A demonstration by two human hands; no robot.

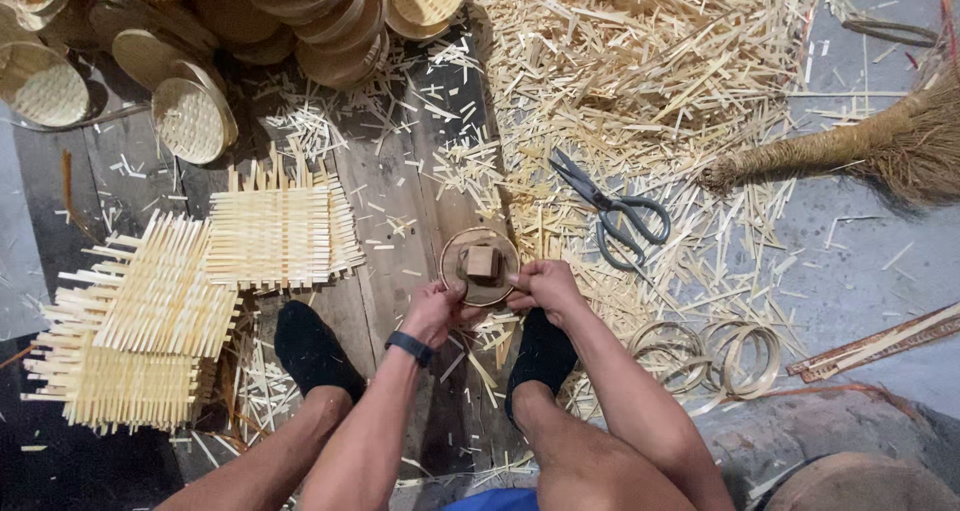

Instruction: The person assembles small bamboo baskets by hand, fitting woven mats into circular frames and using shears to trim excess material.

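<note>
Left hand: your left hand is curled around the lower left edge of the round form, fingers closed on its rim; a dark band sits on that wrist.
Right hand: your right hand is closed on the lower right edge of the same round form, knuckles up.
Round form: it lies flat on the wooden boards between your two feet, just ahead of them, with a thin bamboo hoop running round its edge.
Wooden block: a small square block sits on the middle of the form, clear of both hands.
Feet: you wear dark socks, one foot to the left of the form and the other just under your right hand.
Scissors: a pair of scissors lies on the bamboo offcuts to the right of the form, blades pointing away from you.
Woven mats: square woven bamboo mats lie in stacks to your left, a second stack nearer you.
Finished lids: round woven pieces are heaped at the far left.
Hoops: loose bamboo hoops lie to your right, near your right knee.
Broom: a straw broom lies at the far right.
</note>
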